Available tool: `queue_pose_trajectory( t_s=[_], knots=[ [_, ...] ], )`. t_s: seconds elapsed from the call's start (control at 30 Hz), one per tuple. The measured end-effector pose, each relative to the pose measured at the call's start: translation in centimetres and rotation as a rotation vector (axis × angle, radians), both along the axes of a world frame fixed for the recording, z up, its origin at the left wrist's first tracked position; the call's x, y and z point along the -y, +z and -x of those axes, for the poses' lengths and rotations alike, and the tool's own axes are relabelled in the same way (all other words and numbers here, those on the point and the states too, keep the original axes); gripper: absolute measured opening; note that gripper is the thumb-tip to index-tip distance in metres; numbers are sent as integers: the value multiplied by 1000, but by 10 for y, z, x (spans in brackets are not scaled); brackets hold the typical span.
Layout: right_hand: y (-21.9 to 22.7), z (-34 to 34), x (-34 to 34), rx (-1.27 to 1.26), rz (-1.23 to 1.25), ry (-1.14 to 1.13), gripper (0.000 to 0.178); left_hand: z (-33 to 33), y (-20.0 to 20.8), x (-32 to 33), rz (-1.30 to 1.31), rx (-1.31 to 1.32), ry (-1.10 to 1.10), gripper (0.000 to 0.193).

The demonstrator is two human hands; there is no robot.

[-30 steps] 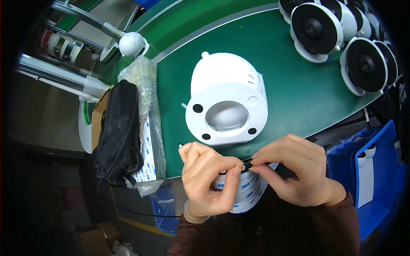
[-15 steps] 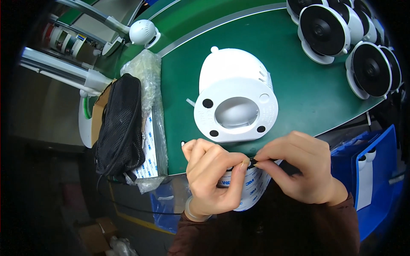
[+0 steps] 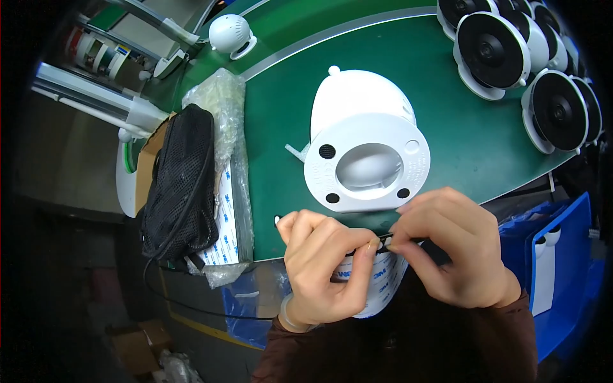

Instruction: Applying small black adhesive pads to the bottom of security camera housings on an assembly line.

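My left hand (image 3: 329, 265) is closed, thumb and forefinger pinching the dark upper edge of a curled white backing sheet (image 3: 378, 288) with blue print. Close beside it, the fingertips of my right hand (image 3: 447, 246) are pinched together at the same edge. Something small, pale and dark, shows between the two hands, too small to name. Just beyond them a rounded white device (image 3: 361, 96) lies on the table, its flat oval base (image 3: 418, 169) facing me. Three dark round pads (image 3: 332, 198) sit on that base, and a bare round recess (image 3: 412, 147) shows at its upper right.
Several white devices with black round faces (image 3: 490, 50) crowd the far right of the green table (image 3: 281, 127). At left lie a black mesh pouch (image 3: 182, 185) and printed sheets in clear plastic wrap (image 3: 225, 223). A blue bin (image 3: 568, 274) stands at right.
The view has shifted slightly, so the white device appears further right. My right fingertips have drawn slightly away from the left ones, and a small pale spot now shows between them.
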State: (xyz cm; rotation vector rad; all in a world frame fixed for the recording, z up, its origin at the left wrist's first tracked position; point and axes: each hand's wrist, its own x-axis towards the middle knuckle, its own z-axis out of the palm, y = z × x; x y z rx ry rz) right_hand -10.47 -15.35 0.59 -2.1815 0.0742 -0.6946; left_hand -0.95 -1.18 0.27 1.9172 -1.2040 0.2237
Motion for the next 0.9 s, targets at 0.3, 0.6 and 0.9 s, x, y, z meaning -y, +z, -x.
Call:
queue_pose_trajectory(
  t_s=[0.3, 0.6, 0.9],
  knots=[
    [12, -23, 24, 226, -269, -212, 6, -8, -9, -4, 135, -312, 92, 6],
    [15, -21, 23, 121, -381, -210, 7, -7, -12, 0, 96, -336, 55, 7],
    [14, -21, 22, 131, -295, -210, 7, -7, -9, -2, 74, -303, 42, 8]
  ],
)
